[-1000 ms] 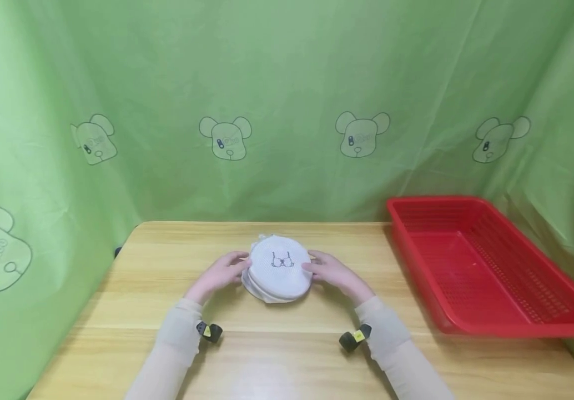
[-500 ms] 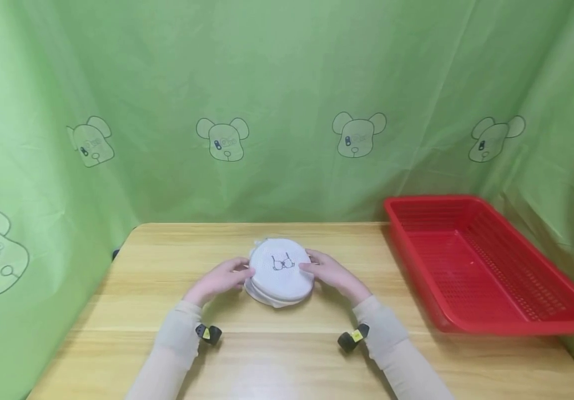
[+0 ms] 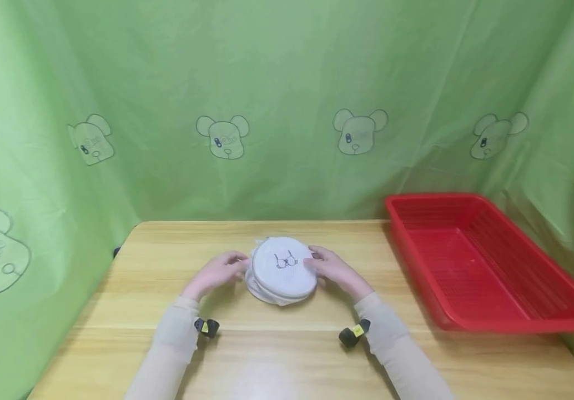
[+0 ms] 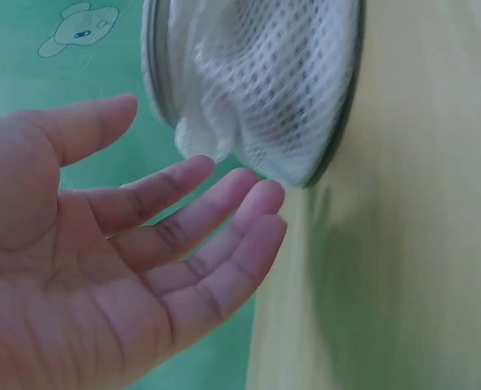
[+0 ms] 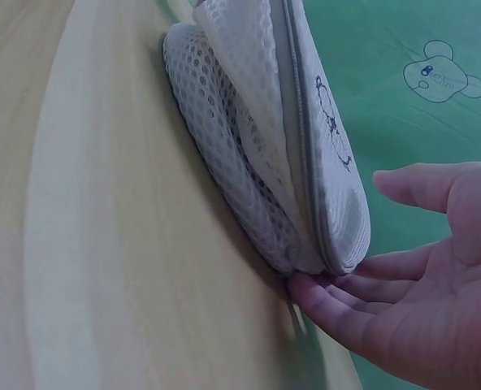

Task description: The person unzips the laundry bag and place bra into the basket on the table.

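A round white mesh bra wash bag [image 3: 285, 268] lies on the wooden table, its top printed with a small bra outline. From the side, the right wrist view shows its grey zip edge [image 5: 299, 122] and slack mesh wall [image 5: 216, 130]. My left hand [image 3: 221, 272] is at the bag's left side; in the left wrist view its fingers [image 4: 224, 264] are relaxed and just short of the mesh. On the opposite side, my right hand [image 3: 334, 269] has its fingertips [image 5: 309, 296] at the bag's lower edge, while the thumb stands off the printed top.
To the right stands a red plastic basket [image 3: 444, 311] with slotted walls, nothing inside. A green curtain [image 3: 287, 183] with bear-head prints surrounds the table [image 3: 267, 355] at the back and sides. A small camera is strapped to each sleeve.
The bag has shifted slightly right and turned a little. My left thumb, over its rim half a second ago, has drawn back to the left. The right hand stays beside it.
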Demonstrator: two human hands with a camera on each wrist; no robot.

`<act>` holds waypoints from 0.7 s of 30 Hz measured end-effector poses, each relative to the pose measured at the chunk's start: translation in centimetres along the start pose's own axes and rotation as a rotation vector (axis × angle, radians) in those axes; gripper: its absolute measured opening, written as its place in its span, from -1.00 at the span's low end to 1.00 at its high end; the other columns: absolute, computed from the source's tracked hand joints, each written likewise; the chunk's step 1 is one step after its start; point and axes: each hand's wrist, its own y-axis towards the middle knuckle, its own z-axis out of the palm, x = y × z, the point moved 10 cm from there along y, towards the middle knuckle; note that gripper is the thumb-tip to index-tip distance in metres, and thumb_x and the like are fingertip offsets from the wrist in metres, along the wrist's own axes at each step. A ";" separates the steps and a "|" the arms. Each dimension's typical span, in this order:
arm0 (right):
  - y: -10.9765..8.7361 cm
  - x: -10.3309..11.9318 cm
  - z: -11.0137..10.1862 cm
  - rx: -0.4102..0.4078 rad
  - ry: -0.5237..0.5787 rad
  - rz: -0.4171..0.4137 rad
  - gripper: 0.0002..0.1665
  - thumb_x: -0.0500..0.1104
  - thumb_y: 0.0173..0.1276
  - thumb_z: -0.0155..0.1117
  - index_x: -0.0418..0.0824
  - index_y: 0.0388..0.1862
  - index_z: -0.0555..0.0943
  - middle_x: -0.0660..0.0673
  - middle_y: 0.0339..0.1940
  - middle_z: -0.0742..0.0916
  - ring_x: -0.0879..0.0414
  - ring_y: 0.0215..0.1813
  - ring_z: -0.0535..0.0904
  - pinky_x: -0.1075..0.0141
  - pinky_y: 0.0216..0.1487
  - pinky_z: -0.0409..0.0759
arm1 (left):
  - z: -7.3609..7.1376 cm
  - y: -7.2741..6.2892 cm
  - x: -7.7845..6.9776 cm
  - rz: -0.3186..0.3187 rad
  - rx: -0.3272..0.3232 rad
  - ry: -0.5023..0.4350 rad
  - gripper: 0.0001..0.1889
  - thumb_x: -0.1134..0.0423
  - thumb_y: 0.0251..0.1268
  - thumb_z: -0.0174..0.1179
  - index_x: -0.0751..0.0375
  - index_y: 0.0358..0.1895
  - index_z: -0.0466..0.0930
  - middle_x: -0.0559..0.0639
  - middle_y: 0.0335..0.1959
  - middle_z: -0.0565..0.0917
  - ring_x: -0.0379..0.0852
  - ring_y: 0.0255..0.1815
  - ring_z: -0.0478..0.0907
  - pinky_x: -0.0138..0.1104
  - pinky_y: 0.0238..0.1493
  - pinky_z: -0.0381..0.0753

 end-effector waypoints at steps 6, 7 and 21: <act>0.2 -0.6 0.0 0.005 0.043 0.015 -0.17 0.02 0.44 0.12 -0.35 0.51 0.10 -0.44 0.48 0.30 -0.31 0.41 0.35 -0.08 0.39 0.38 | -1.8 0.5 -0.9 0.007 -0.107 0.095 -0.51 -0.03 0.45 0.02 0.20 0.26 0.44 0.21 0.18 0.57 0.13 0.18 0.53 0.05 0.25 0.48; 0.2 -0.7 0.0 0.009 0.056 0.015 -0.19 0.01 0.45 0.11 -0.36 0.50 0.10 -0.43 0.48 0.30 -0.30 0.41 0.35 -0.08 0.40 0.37 | -1.9 0.7 -1.0 0.006 -0.108 0.096 -0.51 -0.04 0.45 0.02 0.20 0.27 0.43 0.22 0.21 0.55 0.15 0.21 0.50 0.06 0.27 0.46; 0.3 -0.9 -0.1 -0.011 0.052 -0.006 -0.35 -0.13 0.48 0.04 -0.45 0.42 0.24 -0.43 0.39 0.43 -0.14 0.21 0.52 0.09 0.28 0.49 | -1.3 4.8 -1.8 0.081 -0.095 -0.118 -0.48 0.00 0.49 -0.05 0.12 0.41 0.31 0.13 0.44 0.37 0.15 0.48 0.24 0.11 0.48 0.16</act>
